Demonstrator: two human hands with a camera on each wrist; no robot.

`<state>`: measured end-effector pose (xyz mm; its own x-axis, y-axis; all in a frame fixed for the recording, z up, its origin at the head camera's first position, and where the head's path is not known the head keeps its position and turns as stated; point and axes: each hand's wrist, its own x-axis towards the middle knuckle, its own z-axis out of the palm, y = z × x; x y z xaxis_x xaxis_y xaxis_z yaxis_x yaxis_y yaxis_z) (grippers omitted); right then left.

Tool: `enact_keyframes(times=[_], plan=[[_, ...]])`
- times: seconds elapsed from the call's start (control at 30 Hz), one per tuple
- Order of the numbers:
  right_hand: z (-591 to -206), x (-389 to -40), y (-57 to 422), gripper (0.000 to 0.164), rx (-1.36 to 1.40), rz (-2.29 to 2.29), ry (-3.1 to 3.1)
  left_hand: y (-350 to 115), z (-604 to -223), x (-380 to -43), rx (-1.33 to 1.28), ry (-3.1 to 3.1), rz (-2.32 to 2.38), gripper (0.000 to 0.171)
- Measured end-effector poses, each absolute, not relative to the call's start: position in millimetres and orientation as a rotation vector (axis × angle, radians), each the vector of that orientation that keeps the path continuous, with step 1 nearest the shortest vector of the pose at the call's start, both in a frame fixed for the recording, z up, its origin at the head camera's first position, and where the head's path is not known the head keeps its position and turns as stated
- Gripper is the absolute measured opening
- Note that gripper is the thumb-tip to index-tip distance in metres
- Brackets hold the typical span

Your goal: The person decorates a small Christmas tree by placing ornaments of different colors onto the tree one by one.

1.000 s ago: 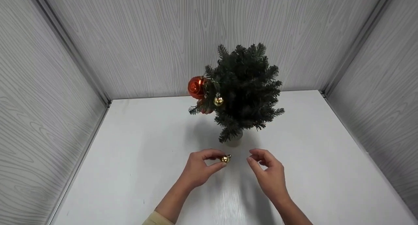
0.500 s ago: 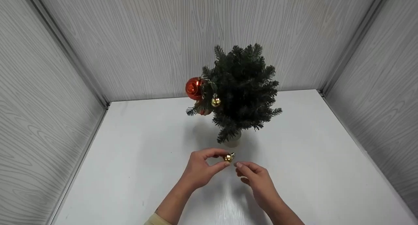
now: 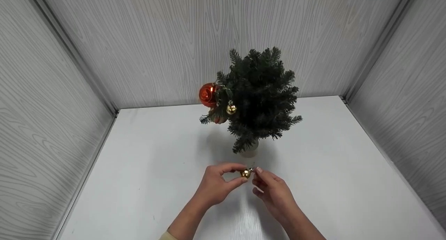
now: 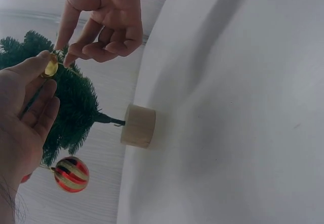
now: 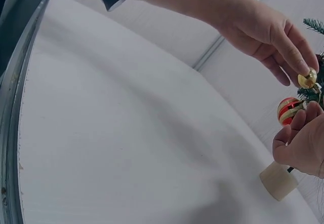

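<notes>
A small gold bauble [image 3: 245,173] with a silver cap is pinched between the thumb and fingers of my left hand [image 3: 216,186]. Its thin gold loop [image 4: 73,71] trails from the cap in the left wrist view. My right hand [image 3: 273,191] is at the cap end, thumb and forefinger beside the cap and loop; whether they grip it is unclear. Behind both hands stands a small artificial Christmas tree [image 3: 261,93] on a round wooden base [image 4: 138,126]. From its left side hang a shiny red bauble [image 3: 208,94], another gold bauble [image 3: 231,109] and a striped red-and-gold bauble [image 4: 71,174].
The white tabletop [image 3: 156,170] runs under the hands and tree. Pale wood-grain panels enclose it: a back wall [image 3: 156,48], a left wall [image 3: 45,111] and a right wall [image 3: 400,111].
My right hand has moved left and its fingertips now reach the bauble's cap. My left hand, still holding the gold bauble, has shifted slightly right. The tree stays in place.
</notes>
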<state>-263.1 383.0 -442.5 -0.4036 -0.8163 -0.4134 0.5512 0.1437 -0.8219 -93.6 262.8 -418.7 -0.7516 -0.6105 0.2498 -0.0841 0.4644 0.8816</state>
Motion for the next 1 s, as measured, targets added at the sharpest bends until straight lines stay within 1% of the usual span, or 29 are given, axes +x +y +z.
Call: enact_keyframes(times=[0.33, 0.53, 0.63, 0.8, 1.0], plan=[[-442, -261, 380, 0.014, -0.254, -1.618, 1.307, 266, -421, -92, 0.576, -2.163, -1.285, 0.024], [-437, -261, 380, 0.016, -0.328, -1.631, 1.381, 266, -425, -92, 0.578, -2.161, -1.274, 0.024], [-434, -262, 381, 0.017, -0.451, -1.622, 1.458, 265, -427, -91, 0.575, -2.161, -1.267, 0.024], [-428, -266, 382, 0.017, -0.759, -1.601, 1.607, 264, -432, -91, 0.560, -2.152, -1.267, 0.025], [-420, -274, 384, 0.009, -1.233, -1.573, 1.754, 262, -433, -92, 0.549, -2.142, -1.283, 0.025]])
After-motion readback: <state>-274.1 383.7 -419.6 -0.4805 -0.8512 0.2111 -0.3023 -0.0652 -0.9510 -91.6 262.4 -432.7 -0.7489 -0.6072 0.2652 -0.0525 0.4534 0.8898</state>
